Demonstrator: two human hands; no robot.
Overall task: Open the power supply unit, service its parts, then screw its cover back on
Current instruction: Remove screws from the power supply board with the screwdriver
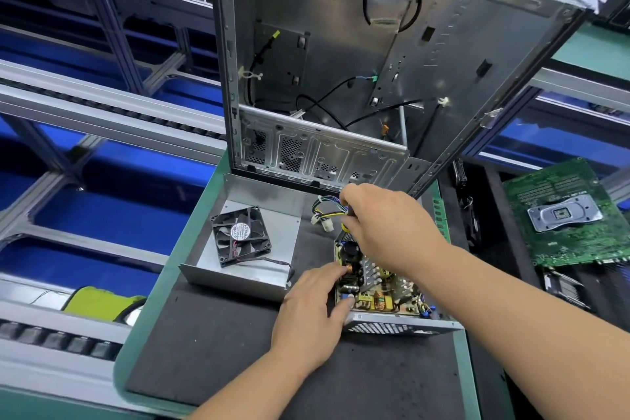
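Looking down at the open power supply unit (381,286), it sits on the dark mat (238,351) on the tabletop (150,290), right of center, with its circuit board, copper coils and heatsinks all exposed. Its perforated front wall faces the camera.

Left hand (313,310) comes in from the bottom, palm down, forearm angled up and to the right. Its fingers are loosely spread, not gripping: the index fingertip rests near a copper coil at the left edge of the board and the thumb presses on the near-left corner of the unit, so the hand looks like it's bracing the box.

Right hand (388,225) reaches in from the right side, forearm running diagonally across the frame, wrist bent down over the far end of the unit. The fingers are curled around something with a black and yellow handle, probably a screwdriver (347,215), but most of it is hidden under the hand so I can't say for sure.

The removed cover (249,245) lies just left of the unit, inside facing up, with the black fan (241,236) lying in it and its thin cable trailing toward the unit. A bundle of colored wires with white connectors (324,215) sits beside the right hand's fingers.

Behind all that stands an empty PC case (358,61), open side toward the camera. A green motherboard (566,215) lies off to the right.
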